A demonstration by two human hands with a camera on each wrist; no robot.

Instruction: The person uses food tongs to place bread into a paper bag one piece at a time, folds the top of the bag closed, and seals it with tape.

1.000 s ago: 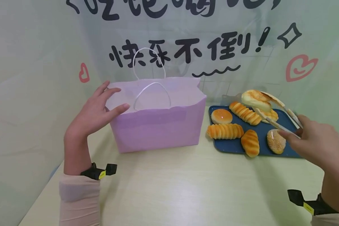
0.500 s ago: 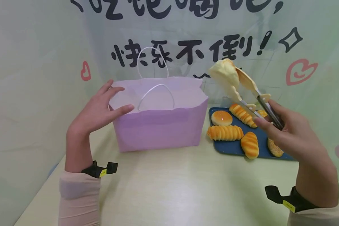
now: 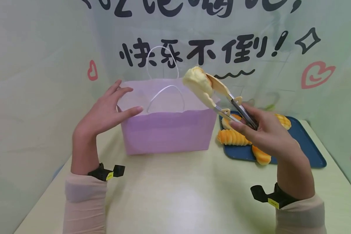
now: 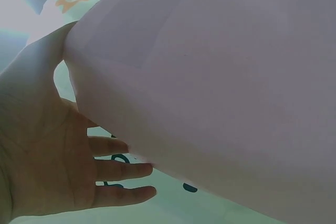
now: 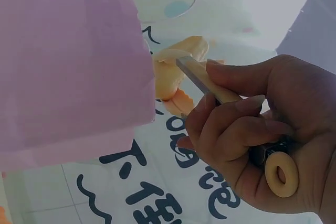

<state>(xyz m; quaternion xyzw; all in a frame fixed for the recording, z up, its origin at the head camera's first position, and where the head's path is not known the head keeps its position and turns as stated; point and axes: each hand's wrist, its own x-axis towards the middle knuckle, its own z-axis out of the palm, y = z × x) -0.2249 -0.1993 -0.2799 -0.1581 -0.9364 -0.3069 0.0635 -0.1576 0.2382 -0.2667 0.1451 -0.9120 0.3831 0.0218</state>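
A lilac paper bag [image 3: 166, 133] with white cord handles stands upright, its mouth open. My left hand [image 3: 105, 113] touches its left rim, thumb along the front edge and fingers spread, fairly straight in the left wrist view against the bag's side [image 4: 199, 87]. My right hand [image 3: 269, 130] grips a pair of tongs [image 3: 217, 85] with cream-coloured heads and metal arms. Between the heads is a pale bread roll [image 3: 195, 79] with a browned patch, raised over the right part of the bag's mouth. In the right wrist view, curled fingers wrap the tongs [image 5: 210, 80].
On the right is a blue tray [image 3: 313, 151] with several breads, including a ridged roll [image 3: 233, 137] and a smaller bread [image 3: 260, 156] at its front edge; my right hand hides part of it. Behind hangs a printed sheet [image 3: 193, 29] with large black lettering.
My right hand has lifted the bread roll in the tongs off the tray area and carried it left to above the bag. My left hand stays at the bag's rim.
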